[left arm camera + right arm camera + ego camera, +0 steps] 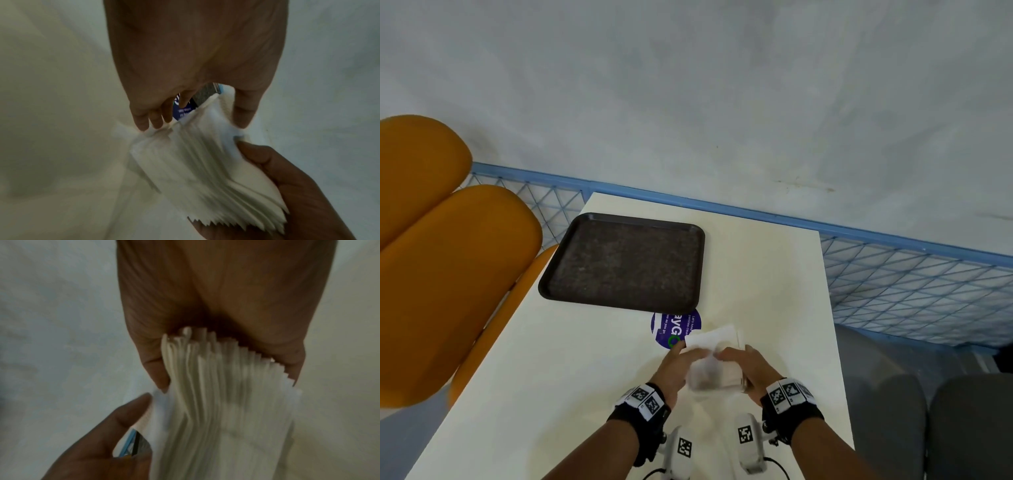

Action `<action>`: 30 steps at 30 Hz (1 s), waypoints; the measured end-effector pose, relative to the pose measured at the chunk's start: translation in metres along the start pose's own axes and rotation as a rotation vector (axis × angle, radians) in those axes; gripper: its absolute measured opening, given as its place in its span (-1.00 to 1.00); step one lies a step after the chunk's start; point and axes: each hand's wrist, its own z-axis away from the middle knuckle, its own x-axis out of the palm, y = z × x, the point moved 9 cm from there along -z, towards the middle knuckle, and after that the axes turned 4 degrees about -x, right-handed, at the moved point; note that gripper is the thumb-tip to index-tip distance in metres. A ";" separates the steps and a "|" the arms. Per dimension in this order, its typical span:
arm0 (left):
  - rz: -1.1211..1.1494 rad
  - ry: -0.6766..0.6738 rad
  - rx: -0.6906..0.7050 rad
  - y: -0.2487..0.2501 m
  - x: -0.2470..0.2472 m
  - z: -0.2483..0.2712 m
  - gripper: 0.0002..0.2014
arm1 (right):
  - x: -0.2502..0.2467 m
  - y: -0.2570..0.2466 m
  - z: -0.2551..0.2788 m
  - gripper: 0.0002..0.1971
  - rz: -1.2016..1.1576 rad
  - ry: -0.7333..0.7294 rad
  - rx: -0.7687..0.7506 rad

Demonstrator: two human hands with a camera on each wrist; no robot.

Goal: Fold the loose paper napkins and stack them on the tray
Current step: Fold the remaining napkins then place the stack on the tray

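A blurred stack of white paper napkins (pixel 710 375) hangs between both hands above the white table (pixel 551 377). My right hand (pixel 226 374) grips one end of the napkin stack (pixel 226 426) between thumb and fingers. My left hand (pixel 195 123) holds the other end of the stack (pixel 205 170), fingers on one side and thumb on the other. In the head view the left hand (pixel 676 365) and right hand (pixel 743 365) are close together. More white napkins (pixel 717 337) lie on the table just beyond them. The dark brown tray (pixel 544 287) sits farther back to the left with nothing on it.
A round purple sticker (pixel 671 329) is on the table between the tray and the hands. Orange chairs (pixel 448 274) stand at the left. A blue mesh fence (pixel 911 284) runs behind the table, and a grey seat (pixel 962 428) is at the right.
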 end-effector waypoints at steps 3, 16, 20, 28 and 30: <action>0.060 -0.037 -0.025 -0.008 -0.012 0.007 -0.09 | 0.010 -0.017 0.021 -0.56 -0.025 -0.084 -0.030; 0.264 -0.040 0.316 0.016 -0.050 0.082 -0.21 | 0.097 -0.062 0.063 -0.27 0.126 -0.346 -0.117; 0.303 -0.067 0.395 0.024 -0.072 0.101 -0.35 | 0.124 -0.068 0.070 -0.33 0.151 -0.356 -0.132; 0.432 0.064 0.386 0.038 -0.128 0.112 -0.40 | 0.186 -0.077 0.070 -0.30 0.210 -0.451 -0.171; 0.444 0.132 0.413 0.039 -0.148 0.113 -0.28 | 0.203 -0.088 0.071 -0.26 0.312 -0.442 -0.249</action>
